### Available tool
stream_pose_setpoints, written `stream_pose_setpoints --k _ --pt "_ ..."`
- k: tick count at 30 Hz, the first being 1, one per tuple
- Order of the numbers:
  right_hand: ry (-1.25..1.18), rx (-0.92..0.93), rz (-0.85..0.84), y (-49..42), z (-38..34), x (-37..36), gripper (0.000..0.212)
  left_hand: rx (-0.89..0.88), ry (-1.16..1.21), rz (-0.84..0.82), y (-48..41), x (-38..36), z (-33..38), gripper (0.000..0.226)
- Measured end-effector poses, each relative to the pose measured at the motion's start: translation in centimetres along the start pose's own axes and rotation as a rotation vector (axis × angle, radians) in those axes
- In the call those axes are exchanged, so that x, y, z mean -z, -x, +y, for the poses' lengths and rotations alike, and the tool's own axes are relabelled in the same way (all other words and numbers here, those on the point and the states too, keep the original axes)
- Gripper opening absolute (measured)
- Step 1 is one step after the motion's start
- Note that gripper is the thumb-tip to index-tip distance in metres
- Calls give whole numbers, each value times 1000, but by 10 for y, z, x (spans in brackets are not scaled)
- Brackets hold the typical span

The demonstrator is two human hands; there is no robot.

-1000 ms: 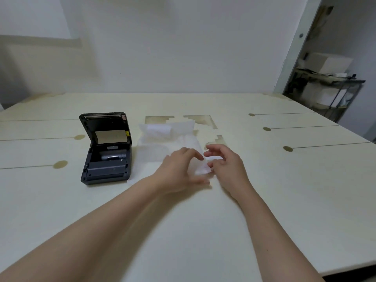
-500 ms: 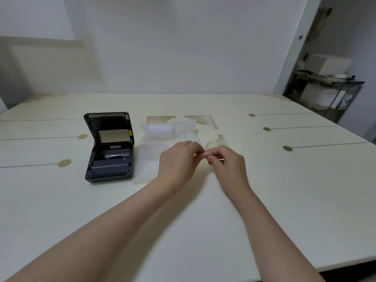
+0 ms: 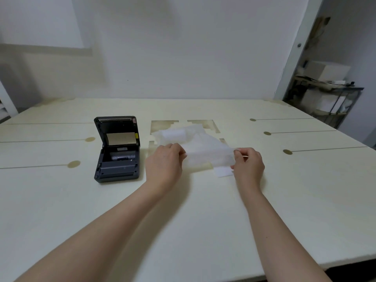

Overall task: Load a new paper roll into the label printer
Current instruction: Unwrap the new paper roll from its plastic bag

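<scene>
A dark grey label printer (image 3: 117, 155) stands on the cream table (image 3: 203, 220) left of centre, its lid raised and its roll bay open. To its right lies a translucent white plastic bag (image 3: 205, 151) with a white paper roll (image 3: 175, 134) inside at its far end. My left hand (image 3: 164, 163) pinches the bag's near left edge. My right hand (image 3: 247, 161) pinches its near right edge, so the bag's mouth is stretched wide between both hands. A small white slip (image 3: 223, 171) lies on the table under the right hand.
Brown cut-out patches (image 3: 201, 124) mark the table behind the bag, and round brown dots with thin lines (image 3: 287, 152) run along both sides. A metal shelf with boxes (image 3: 323, 94) stands at the far right, past the table's edge.
My hands were together at the bag's near end; they have now pulled apart, the right one moving right, spreading the bag's mouth.
</scene>
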State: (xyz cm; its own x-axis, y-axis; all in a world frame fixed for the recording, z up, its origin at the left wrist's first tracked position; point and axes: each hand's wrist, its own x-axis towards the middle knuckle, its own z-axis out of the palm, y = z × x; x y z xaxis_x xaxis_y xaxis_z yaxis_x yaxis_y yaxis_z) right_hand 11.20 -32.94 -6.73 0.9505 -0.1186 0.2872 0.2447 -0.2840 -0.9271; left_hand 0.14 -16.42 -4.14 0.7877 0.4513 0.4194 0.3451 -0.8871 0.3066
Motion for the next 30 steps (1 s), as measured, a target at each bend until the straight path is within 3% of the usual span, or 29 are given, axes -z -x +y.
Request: stream_pose_setpoints --k 4,8,12,16,17,19,22,24,27,30 --pt "-50 -86 63 -1 1 -1 10 43 13 7 7 8 -3 25" --pt "-161 -138 103 -1 2 0 10 142 202 -47 8 13 -5 18" --pt "-366 -124 55 -4 -5 7 14 153 474 -363 1 22 -15 9" --pt "-501 -205 -74 -5 -12 6 31 92 490 -604 -1 23 -24 20" --pt "-449 -246 -94 -7 -14 5 38 113 531 -601 -4 21 -24 27" --pt "-246 -290 -148 -14 -14 2 45 209 580 -444 -18 12 -23 36" --pt "26 -218 -153 -34 -14 -1 27 328 441 -159 -43 -3 -29 36" --pt "17 -188 -123 -50 -21 0 17 390 425 -182 -60 -11 -32 47" --pt "24 -203 -333 -62 -41 -12 18 529 535 -311 -83 -20 -30 68" --pt "162 -319 -540 -65 -48 -41 60 625 767 -355 -99 -28 -29 74"
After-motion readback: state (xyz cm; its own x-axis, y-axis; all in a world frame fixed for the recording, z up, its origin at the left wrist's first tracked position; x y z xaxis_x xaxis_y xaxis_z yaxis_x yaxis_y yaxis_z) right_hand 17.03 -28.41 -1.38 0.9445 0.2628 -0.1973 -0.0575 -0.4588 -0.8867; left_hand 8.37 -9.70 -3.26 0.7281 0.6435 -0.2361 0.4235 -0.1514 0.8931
